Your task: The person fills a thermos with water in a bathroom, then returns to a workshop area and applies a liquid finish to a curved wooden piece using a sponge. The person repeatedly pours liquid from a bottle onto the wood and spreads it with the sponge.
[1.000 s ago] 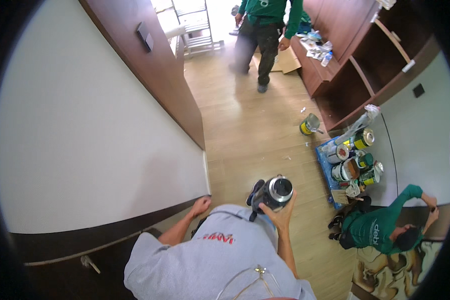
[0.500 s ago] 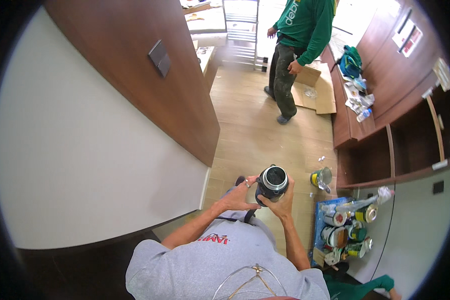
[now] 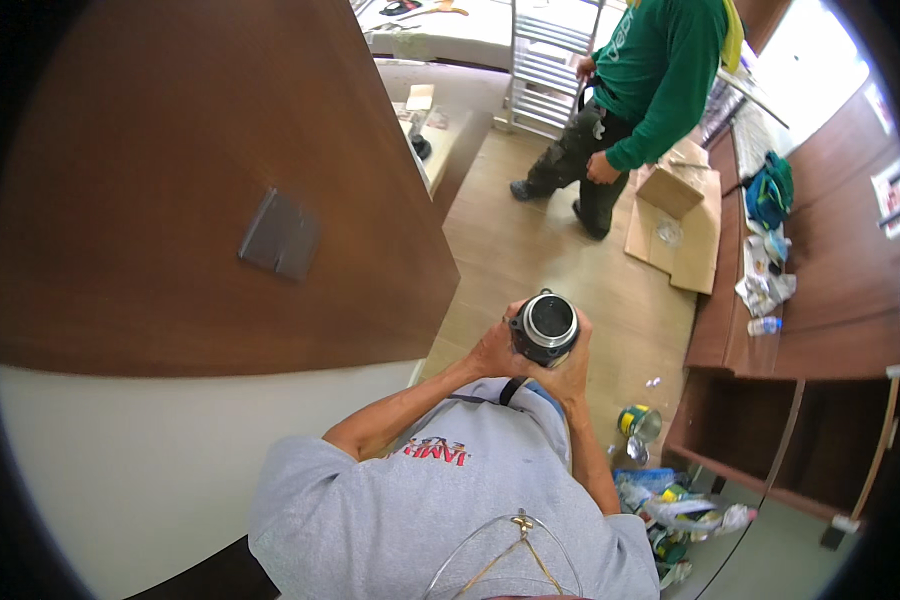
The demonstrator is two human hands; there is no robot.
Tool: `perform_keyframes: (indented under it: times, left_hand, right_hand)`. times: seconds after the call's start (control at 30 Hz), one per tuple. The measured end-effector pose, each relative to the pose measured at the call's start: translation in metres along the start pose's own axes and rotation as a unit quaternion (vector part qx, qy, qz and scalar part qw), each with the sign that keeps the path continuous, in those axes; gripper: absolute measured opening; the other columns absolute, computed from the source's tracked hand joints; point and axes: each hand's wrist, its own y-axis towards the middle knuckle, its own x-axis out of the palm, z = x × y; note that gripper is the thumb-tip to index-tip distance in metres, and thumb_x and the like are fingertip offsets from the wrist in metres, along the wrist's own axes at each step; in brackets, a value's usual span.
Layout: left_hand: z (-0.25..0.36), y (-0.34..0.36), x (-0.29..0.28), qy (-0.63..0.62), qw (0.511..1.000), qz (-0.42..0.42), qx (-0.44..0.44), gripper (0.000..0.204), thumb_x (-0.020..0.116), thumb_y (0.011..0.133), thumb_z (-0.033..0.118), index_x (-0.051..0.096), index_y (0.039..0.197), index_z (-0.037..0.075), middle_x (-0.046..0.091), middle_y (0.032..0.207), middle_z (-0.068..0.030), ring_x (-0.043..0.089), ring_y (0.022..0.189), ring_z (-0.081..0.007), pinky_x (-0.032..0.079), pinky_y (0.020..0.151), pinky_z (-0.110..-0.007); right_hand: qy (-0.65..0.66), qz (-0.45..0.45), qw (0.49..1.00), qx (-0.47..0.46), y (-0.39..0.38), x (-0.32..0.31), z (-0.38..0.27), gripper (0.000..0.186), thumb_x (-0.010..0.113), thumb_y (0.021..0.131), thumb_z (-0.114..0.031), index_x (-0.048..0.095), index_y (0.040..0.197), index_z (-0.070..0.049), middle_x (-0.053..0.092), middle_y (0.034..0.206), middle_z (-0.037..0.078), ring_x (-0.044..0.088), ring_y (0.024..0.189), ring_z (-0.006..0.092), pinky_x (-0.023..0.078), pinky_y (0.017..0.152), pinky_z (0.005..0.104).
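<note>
- Flask [image 3: 544, 342], dark, cylindrical, with a bright metal rim: being held in front of the wearer's waist, above the floor; its round mouth is facing up toward the camera, showing a dark interior whose contents are too unclear to tell.
- Left hand [image 3: 494, 351]: clamping the flask's left side, fingers curling around it.
- Right hand [image 3: 568, 371]: gripping the flask's right side. The two hands are closing in on the near side; whether they are touching each other cannot be told.
- Shirt [image 3: 450, 530], grey: covering the wearer's torso, behind the hands.
- Co-worker [image 3: 660, 90], green top, dark trousers: standing ahead, near a metal ladder [image 3: 548, 62].
- Cardboard [image 3: 700, 247], brown, opened out: lying on the wood-look floor [image 3: 485, 245], beside the co-worker.
- Bench [image 3: 712, 335], reddish brown: running along the right, bearing a blue-green backpack [image 3: 768, 192] and a clear bottle [image 3: 765, 326].
- Shelf unit [image 3: 738, 420], open-fronted: standing at right, nearer the wearer.
- Can [image 3: 632, 421], yellow and green: sitting near that unit; more cans and plastic wrapping [image 3: 692, 516] are crowding together below.
- Panel [image 3: 150, 120], brown, with a dark square plate [image 3: 276, 236]: filling the upper left.
</note>
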Motion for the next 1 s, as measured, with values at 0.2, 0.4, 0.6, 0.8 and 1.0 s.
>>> perform_keyframes:
  times: [0.2,0.4,0.6,0.8,1.0]
  left_hand:
    - [-0.048,0.110,-0.025,0.040,0.995,0.079,-0.052,0.097,0.094,0.072,0.029,0.038,0.149,0.004,0.056,0.140,-0.0221,0.061,0.128,-0.0358,0.051,0.106,-0.044]
    - [-0.112,0.180,-0.049,0.091,0.971,0.178,-0.131,0.104,0.096,0.068,0.034,0.039,0.149,0.000,0.056,0.139,-0.0213,0.059,0.130,-0.0376,0.049,0.109,-0.045]
    - [-0.123,0.248,-0.071,0.117,0.905,0.399,-0.086,0.106,0.099,0.065,0.035,0.042,0.148,0.002,0.060,0.135,-0.0187,0.059,0.130,-0.0335,0.048,0.109,-0.047]
    - [-0.117,0.291,-0.094,0.094,0.865,0.458,-0.185,0.084,0.098,0.066,0.031,0.059,0.134,0.001,0.065,0.131,-0.0153,0.063,0.123,-0.0272,0.049,0.107,-0.045]
    - [-0.130,0.308,-0.124,0.082,0.816,0.547,-0.166,0.097,0.101,0.062,0.032,0.051,0.138,-0.002,0.064,0.132,-0.0161,0.061,0.123,-0.0288,0.045,0.113,-0.046]
  right_hand:
    - [0.038,-0.098,0.994,-0.027,0.154,0.010,0.029,0.108,0.099,0.064,-0.020,0.038,0.150,-0.002,0.060,0.137,0.016,0.062,0.128,0.0298,0.050,0.110,0.0421]
    - [0.101,-0.225,0.968,-0.049,0.281,0.045,0.083,0.107,0.100,0.064,-0.023,0.040,0.151,-0.003,0.059,0.138,0.016,0.062,0.127,0.0294,0.050,0.109,0.0419]
    - [0.098,-0.416,0.897,-0.113,0.412,0.074,0.104,0.109,0.100,0.067,-0.036,0.041,0.152,-0.003,0.059,0.139,0.019,0.061,0.128,0.0309,0.047,0.111,0.0426]
    - [0.256,-0.572,0.774,0.096,0.534,0.139,0.135,0.085,0.089,0.083,-0.036,0.049,0.150,-0.003,0.062,0.136,0.022,0.061,0.127,0.0316,0.048,0.109,0.0444]
    - [-0.094,-0.572,0.770,-0.265,0.558,0.281,0.161,0.075,0.085,0.084,-0.028,0.052,0.150,-0.016,0.059,0.143,0.022,0.061,0.129,0.0380,0.053,0.104,0.0503]
